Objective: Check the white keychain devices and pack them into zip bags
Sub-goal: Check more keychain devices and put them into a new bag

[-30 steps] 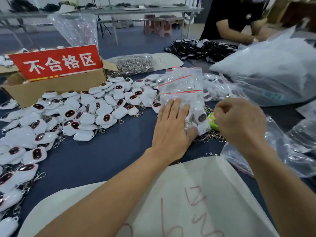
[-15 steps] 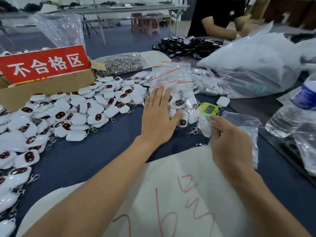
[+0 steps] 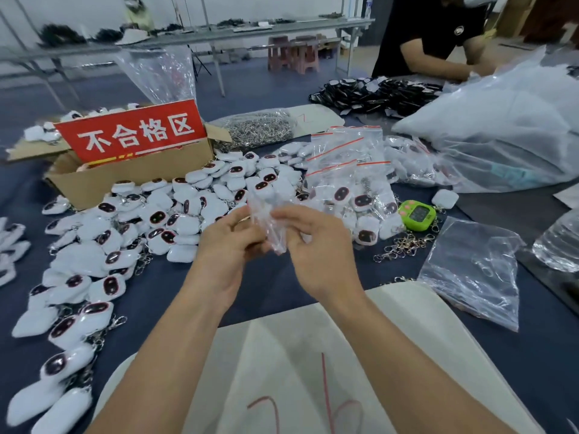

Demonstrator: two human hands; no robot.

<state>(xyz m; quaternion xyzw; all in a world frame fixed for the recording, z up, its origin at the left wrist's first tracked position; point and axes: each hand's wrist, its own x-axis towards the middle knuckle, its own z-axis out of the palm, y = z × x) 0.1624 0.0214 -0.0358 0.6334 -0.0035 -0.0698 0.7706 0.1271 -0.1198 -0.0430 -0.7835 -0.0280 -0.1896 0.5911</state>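
Both my hands hold one small clear zip bag [image 3: 268, 223] with a red seal strip above the table's middle. My left hand [image 3: 225, 242] pinches its left side and my right hand [image 3: 316, 242] pinches its right side. I cannot tell whether anything is in it. A big heap of white keychain devices [image 3: 156, 220] with dark oval screens spreads over the blue table to the left. Behind my hands lies a pile of zip bags [image 3: 347, 170], some with devices in them.
A cardboard box [image 3: 131, 177] with a red sign stands at the back left. A green device [image 3: 416, 215] and loose clasps [image 3: 404, 245] lie to the right, near an empty clear bag [image 3: 470, 270]. A white cloth bag [image 3: 307, 364] lies before me. Another person [image 3: 438, 39] works at the far right.
My left hand has lifted off the pile of zip bags. My right hand has come in from the right, and both now hold one small bag between them.
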